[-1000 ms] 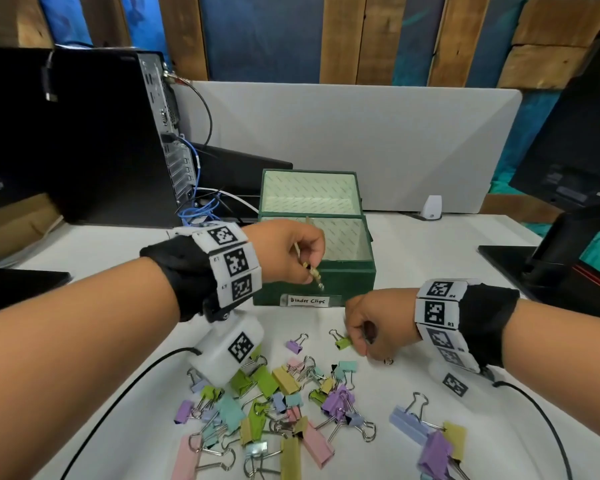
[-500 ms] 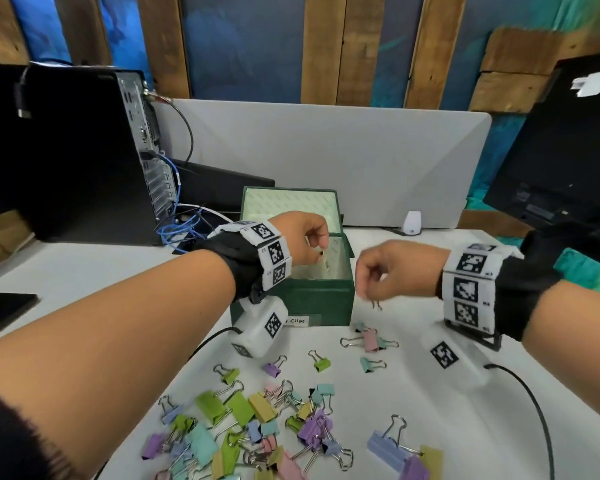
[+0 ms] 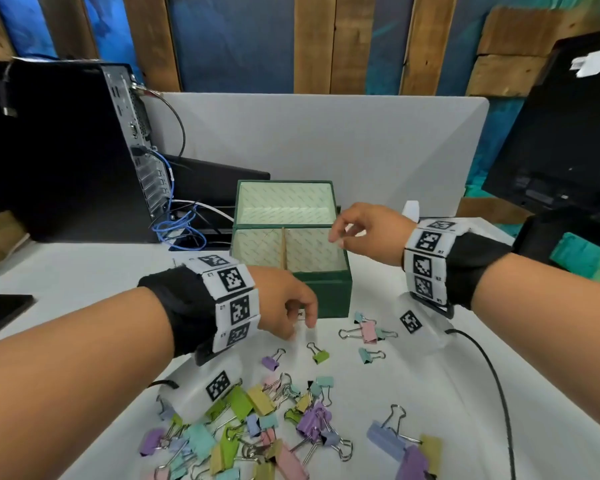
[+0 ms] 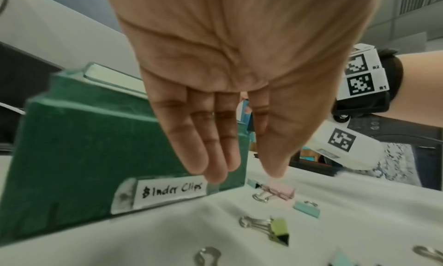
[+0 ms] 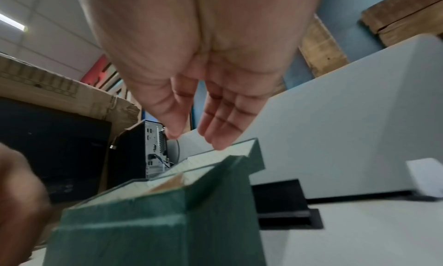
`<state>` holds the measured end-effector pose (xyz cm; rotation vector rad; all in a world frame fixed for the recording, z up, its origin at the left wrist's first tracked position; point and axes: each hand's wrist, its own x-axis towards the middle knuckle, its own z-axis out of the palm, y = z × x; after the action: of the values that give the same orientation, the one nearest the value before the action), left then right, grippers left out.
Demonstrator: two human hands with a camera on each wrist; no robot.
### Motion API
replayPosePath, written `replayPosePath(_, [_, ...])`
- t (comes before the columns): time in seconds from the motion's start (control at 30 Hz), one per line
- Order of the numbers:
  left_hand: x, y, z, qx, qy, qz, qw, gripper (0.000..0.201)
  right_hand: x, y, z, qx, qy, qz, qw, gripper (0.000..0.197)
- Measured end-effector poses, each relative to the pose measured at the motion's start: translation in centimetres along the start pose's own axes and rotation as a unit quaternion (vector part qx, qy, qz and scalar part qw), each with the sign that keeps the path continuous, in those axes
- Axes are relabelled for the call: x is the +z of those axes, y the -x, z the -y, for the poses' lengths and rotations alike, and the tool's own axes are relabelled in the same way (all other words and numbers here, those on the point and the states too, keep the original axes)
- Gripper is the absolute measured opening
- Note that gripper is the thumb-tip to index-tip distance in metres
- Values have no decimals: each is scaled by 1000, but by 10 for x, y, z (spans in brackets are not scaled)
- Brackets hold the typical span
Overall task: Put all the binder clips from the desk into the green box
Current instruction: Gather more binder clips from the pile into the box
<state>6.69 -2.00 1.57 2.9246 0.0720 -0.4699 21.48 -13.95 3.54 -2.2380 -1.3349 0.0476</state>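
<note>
My left hand (image 3: pixel 284 306) was low in front of the green box (image 3: pixel 329 289), palm down, fingers (image 4: pixel 210 150) straight and relaxed, nothing in them. Fingertips hung just above the desk (image 3: pixel 430 393) near the box's front face; the left wrist view showed them in front of the handwritten label (image 4: pixel 172 191) reading "Binder Clips". Couldn't tell whether they touched the box.

My right hand (image 3: pixel 368 233) was up over the box's right rear corner, fingers (image 5: pixel 223 126) loosely extended with a gap to the thumb, empty as well. The right wrist view had the fingertips just above the rim, apart from it.

The box sat with its lid (image 3: pixel 286 202) standing up at the back. A thin divider (image 3: pixel 283 251) split the inside into left and right compartments. Couldn't see any contents from the head camera.

Clips were all on the desk in front of the box. A pink clip (image 3: pixel 368 331) and a teal clip (image 3: pixel 366 355) lay near the box's front right corner, a green clip (image 3: pixel 321 356) and a purple clip (image 3: pixel 270 362) just below my left hand. The main pile of clips (image 3: pixel 257 427) was nearer me, partly under my left wrist. A blue-grey clip (image 3: pixel 385 439) lay with a few others off to the right of the pile.

A black PC tower (image 3: pixel 66 150) stood left of the box, a monitor (image 3: pixel 561 133) on the right.
</note>
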Motion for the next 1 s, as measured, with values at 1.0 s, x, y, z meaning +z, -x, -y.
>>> replayPosePath(1.0, [7, -18, -20, 15, -50, -22, 998, 17, 27, 47, -42, 56, 179, 295, 937, 16])
